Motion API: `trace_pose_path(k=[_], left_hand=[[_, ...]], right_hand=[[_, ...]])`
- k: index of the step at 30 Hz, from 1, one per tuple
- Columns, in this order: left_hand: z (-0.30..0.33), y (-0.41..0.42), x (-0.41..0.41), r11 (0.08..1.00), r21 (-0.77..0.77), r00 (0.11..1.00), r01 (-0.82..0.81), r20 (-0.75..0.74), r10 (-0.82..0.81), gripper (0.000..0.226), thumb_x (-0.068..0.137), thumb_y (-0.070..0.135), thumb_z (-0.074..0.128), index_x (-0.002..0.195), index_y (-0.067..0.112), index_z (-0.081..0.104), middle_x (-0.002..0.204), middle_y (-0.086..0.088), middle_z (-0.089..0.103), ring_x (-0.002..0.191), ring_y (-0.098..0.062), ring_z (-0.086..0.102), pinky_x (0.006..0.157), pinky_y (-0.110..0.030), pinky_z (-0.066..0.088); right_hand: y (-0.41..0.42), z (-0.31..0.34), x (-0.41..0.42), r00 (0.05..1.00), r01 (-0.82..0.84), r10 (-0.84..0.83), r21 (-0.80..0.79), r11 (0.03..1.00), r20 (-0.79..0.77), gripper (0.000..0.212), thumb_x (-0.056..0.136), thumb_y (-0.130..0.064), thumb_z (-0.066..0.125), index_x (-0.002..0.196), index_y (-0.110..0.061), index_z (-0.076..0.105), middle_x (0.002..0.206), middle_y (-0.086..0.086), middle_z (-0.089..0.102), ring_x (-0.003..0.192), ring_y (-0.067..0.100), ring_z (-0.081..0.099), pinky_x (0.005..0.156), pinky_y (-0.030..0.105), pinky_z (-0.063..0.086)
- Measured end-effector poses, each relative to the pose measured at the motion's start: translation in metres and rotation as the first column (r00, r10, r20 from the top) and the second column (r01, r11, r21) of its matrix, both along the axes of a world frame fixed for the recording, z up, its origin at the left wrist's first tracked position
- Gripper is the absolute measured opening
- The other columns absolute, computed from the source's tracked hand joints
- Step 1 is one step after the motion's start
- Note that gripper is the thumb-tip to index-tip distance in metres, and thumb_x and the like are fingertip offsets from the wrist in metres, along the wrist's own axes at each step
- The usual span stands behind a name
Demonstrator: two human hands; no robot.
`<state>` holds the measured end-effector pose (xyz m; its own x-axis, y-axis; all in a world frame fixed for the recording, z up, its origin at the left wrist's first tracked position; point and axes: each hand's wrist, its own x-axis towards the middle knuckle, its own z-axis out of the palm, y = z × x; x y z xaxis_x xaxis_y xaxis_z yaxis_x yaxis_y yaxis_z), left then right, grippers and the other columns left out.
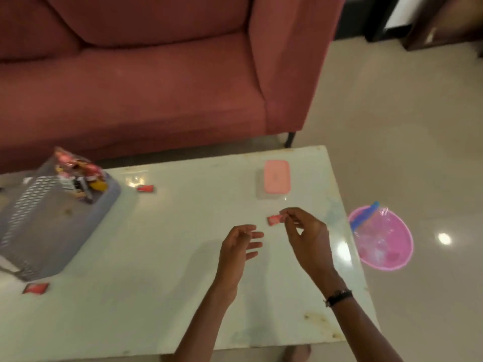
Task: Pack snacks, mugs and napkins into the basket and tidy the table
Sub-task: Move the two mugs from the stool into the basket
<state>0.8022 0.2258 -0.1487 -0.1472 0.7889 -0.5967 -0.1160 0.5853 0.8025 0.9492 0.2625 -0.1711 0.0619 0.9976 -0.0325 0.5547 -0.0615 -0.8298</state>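
Three small red snack packets showed outside the basket: one (pixel 274 220) was pinched by its edge between the thumb and fingertips of the right hand (pixel 305 236), held just above the pale tabletop (pixel 183 257); a second (pixel 145 188) lay flat near the far edge, just beside the basket's corner; a third (pixel 35 288) lay at the near left, close to the basket's front corner. Any printing on the packets was too blurred to read. One grey slatted basket (pixel 44 220) stood at the left end of the tabletop, and one clear bag of mixed snacks (pixel 78 176), red and yellow wrappers inside, leaned in its far corner; the labels there could not be read either. The left hand (pixel 239 246) hovered beside the right, fingers loose and spread, grasping nothing. A dark bracelet (pixel 338 296) circled the right wrist. One lidded container with a pink lid (pixel 277 178) sat towards the far right of the tabletop, apart from the hands. On the floor to the right stood one pink bin (pixel 384 241) lined with clear plastic, a blue strip at its rim. A red sofa (pixel 146 74) stood beyond the tabletop.
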Motion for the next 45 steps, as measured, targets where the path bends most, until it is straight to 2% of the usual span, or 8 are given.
trace_pose_path(k=[3, 19, 23, 25, 29, 36, 40, 45], left_hand=[[0.015, -0.025, -0.08, 0.993, 0.003, 0.993, -0.118, -0.012, 0.118, 0.021, 0.097, 0.013, 0.043, 0.108, 0.009, 0.06, 0.102, -0.006, 0.072, 0.087, -0.017, 0.069, 0.083, -0.033, 0.053], [0.015, -0.161, -0.527, 0.817, 0.049, 0.811, -0.574, -0.104, 0.576, 0.016, 0.094, 0.012, 0.047, 0.099, 0.011, 0.062, 0.09, -0.003, 0.071, 0.072, -0.013, 0.065, 0.067, -0.022, 0.05], [-0.009, -0.189, -0.609, 0.728, 0.023, 0.719, -0.685, -0.14, 0.681, 0.015, 0.094, 0.008, 0.046, 0.097, 0.01, 0.061, 0.09, -0.005, 0.069, 0.075, -0.015, 0.063, 0.07, -0.027, 0.048], [-0.021, -0.197, -0.642, 0.673, 0.03, 0.661, -0.739, -0.154, 0.734, 0.014, 0.093, 0.007, 0.047, 0.094, 0.011, 0.06, 0.092, -0.007, 0.067, 0.077, -0.017, 0.062, 0.069, -0.026, 0.048], [-0.043, -0.197, -0.695, 0.575, 0.075, 0.548, -0.815, -0.223, 0.806, 0.014, 0.092, 0.01, 0.052, 0.085, 0.018, 0.06, 0.089, -0.003, 0.061, 0.086, -0.02, 0.058, 0.081, -0.033, 0.05], [-0.063, -0.153, -0.75, 0.603, 0.059, 0.546, -0.796, -0.359, 0.757, 0.04, 0.091, 0.013, 0.052, 0.13, 0.008, 0.046, 0.131, -0.008, 0.052, 0.12, -0.023, 0.051, 0.104, -0.044, 0.042], [-0.076, -0.137, -0.765, 0.611, 0.091, 0.552, -0.787, -0.339, 0.762, 0.029, 0.092, 0.016, 0.053, 0.121, 0.013, 0.053, 0.115, 0.001, 0.06, 0.106, -0.015, 0.055, 0.089, -0.03, 0.043], [-0.086, -0.13, -0.779, 0.607, 0.184, 0.536, -0.773, -0.321, 0.781, 0.012, 0.094, 0.017, 0.052, 0.085, 0.015, 0.06, 0.086, 0.004, 0.062, 0.085, -0.005, 0.057, 0.085, -0.031, 0.043]], right_hand=[[-0.014, 0.017, -0.079, 0.994, -0.106, 0.106, -0.019, 0.994, -0.01, 0.013, 0.09, -0.014, 0.058, 0.097, -0.02, 0.067, 0.087, -0.012, 0.072, 0.082, 0.009, 0.069, 0.078, 0.01, 0.046], [-0.074, 0.005, -0.548, 0.812, -0.581, 0.581, 0.022, 0.814, -0.046, 0.013, 0.091, -0.016, 0.056, 0.095, -0.015, 0.068, 0.092, -0.004, 0.072, 0.083, 0.01, 0.065, 0.075, 0.024, 0.055], [-0.084, -0.011, -0.646, 0.74, -0.672, 0.673, 0.031, 0.74, -0.012, 0.011, 0.089, -0.012, 0.057, 0.086, -0.013, 0.068, 0.084, -0.003, 0.07, 0.076, 0.01, 0.063, 0.07, 0.011, 0.047], [-0.088, -0.02, -0.691, 0.701, -0.713, 0.713, 0.003, 0.701, -0.034, 0.012, 0.089, -0.011, 0.057, 0.086, -0.013, 0.068, 0.084, -0.003, 0.071, 0.075, 0.008, 0.062, 0.071, 0.007, 0.045], [-0.084, -0.041, -0.768, 0.663, -0.749, 0.748, -0.023, 0.662, -0.046, 0.015, 0.09, -0.012, 0.054, 0.093, -0.012, 0.069, 0.093, 0.004, 0.073, 0.085, 0.017, 0.065, 0.078, 0.032, 0.054], [-0.048, -0.064, -0.875, 0.676, -0.734, 0.737, -0.108, 0.671, -0.013, 0.032, 0.091, -0.014, 0.052, 0.122, -0.009, 0.052, 0.125, 0.008, 0.058, 0.113, 0.023, 0.054, 0.093, 0.031, 0.044], [-0.036, -0.08, -0.9, 0.625, -0.773, 0.78, -0.169, 0.612, -0.035, 0.021, 0.092, -0.026, 0.053, 0.106, -0.013, 0.062, 0.107, 0.006, 0.07, 0.093, 0.024, 0.063, 0.081, 0.041, 0.054], [-0.035, -0.09, -0.906, 0.587, -0.807, 0.804, -0.159, 0.569, -0.1, 0.018, 0.093, -0.012, 0.052, 0.106, -0.005, 0.061, 0.103, 0.012, 0.069, 0.083, 0.018, 0.055, 0.063, 0.02, 0.04]])
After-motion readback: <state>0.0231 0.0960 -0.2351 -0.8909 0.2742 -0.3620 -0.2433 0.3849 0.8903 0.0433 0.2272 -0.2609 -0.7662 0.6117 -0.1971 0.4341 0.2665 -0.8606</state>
